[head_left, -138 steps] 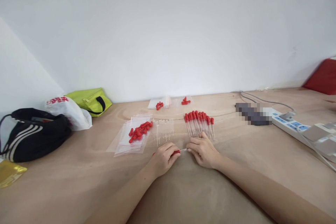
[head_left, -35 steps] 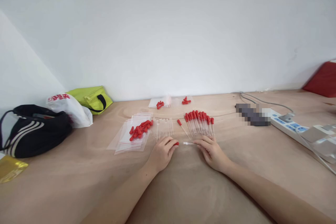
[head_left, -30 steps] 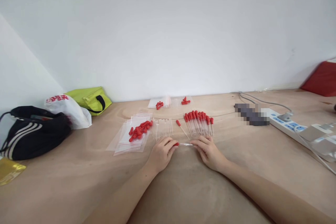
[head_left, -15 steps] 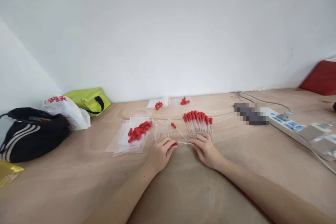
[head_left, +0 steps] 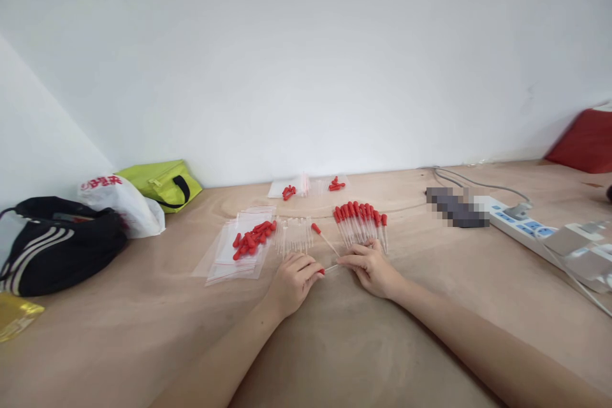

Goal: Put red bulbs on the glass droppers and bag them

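Observation:
Between my hands is a clear glass tube (head_left: 331, 269) with a red rubber cap on its left end. My left hand (head_left: 296, 277) pinches the red cap (head_left: 322, 271). The fingers of my right hand (head_left: 370, 268) are closed on the other end of the tube. Just beyond lies a single capped dropper (head_left: 327, 241), its tip near my right fingers. Several capped droppers (head_left: 361, 220) are fanned out past my right hand. Beyond my left hand, several bare glass tubes (head_left: 294, 234) lie in a row, beside a pile of red caps (head_left: 251, 241) on clear bags (head_left: 234, 271).
More red caps (head_left: 289, 192) lie on bags near the wall. At left are a black bag (head_left: 57, 255), a white plastic bag (head_left: 127, 207) and a green bag (head_left: 160, 183). At right stand a power strip (head_left: 516, 222) with cables and a blurred dark object (head_left: 459, 209).
The tube has tilted, its capped end lower and nearer me. My right hand has moved slightly left along it, and my left hand a little nearer me.

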The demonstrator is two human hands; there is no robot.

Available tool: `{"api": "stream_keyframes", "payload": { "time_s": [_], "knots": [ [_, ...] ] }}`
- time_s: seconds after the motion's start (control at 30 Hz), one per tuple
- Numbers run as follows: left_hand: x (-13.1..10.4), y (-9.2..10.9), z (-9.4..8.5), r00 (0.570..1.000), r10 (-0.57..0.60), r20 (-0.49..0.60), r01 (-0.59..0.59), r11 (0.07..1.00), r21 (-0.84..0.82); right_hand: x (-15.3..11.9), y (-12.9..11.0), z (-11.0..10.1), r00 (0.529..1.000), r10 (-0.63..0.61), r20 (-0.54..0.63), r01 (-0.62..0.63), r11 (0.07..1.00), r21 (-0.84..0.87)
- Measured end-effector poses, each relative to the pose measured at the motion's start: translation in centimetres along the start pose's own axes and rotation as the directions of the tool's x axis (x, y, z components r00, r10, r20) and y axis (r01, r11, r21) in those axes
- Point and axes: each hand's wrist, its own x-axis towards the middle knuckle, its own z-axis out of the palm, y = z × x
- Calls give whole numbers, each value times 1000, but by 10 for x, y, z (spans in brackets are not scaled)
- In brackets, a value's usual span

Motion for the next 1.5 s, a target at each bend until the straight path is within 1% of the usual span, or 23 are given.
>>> {"api": "stream_keyframes", "payload": {
  "time_s": [0.13,0.23,0.33,0.47,0.6,0.7,0.8,0.9,1.0,1.07,1.1,1.13,1.2,1.27,1.3,1.4,1.5],
  "knots": [
    [1,1,-1,999,14,36,-14,1000,8,0,-1,-2,999,-32,3,32,995,-98],
    [1,0,0,1000,12,20,-12,1000,9,-1,-4,-3,998,-58,-12,55,982,-182],
    [0,0,0,1000,19,11,-19,1000,10,-2,-8,-3,997,-83,1,81,969,-234],
    [1,2,0,999,17,47,-17,1000,-2,-3,-13,-1,996,-87,17,88,973,-214],
    [2,4,-1,995,25,93,-22,999,-29,-2,-16,2,998,-58,25,62,985,-161],
    [3,4,-2,994,38,104,-34,999,-33,-2,-17,5,999,-44,28,48,989,-142],
    [3,4,-1,994,48,96,-46,999,-24,-1,-18,6,999,-43,29,47,990,-136],
    [3,4,-1,996,43,78,-42,999,-16,2,-20,1,997,-60,48,67,984,-168],
    [2,2,0,1000,5,30,-4,1000,-17,8,-23,-7,992,-86,97,109,959,-263],
    [1,-1,1,998,-57,-19,57,998,-10,13,-23,-12,988,-72,137,113,939,-323],
    [1,-4,1,993,-106,-51,106,994,4,17,-23,-14,989,-36,141,84,934,-347],
    [0,-6,1,983,-164,-88,167,986,25,20,-21,-15,992,22,123,25,930,-366],
    [-1,-11,1,949,-274,-156,287,955,70,30,-17,-13,982,188,27,-163,907,-387],
    [-1,-15,0,921,-339,-191,363,926,104,42,-12,-7,936,340,-85,-346,858,-379],
    [-2,-16,0,915,-354,-196,380,918,117,48,-10,-3,911,391,-128,-410,832,-373],
    [-2,-16,-2,902,-379,-204,413,896,160,64,-5,11,860,470,-198,-509,772,-381],
    [-1,-16,-4,874,-430,-228,477,849,229,72,-3,21,843,498,-204,-535,735,-417]
  ]
}}
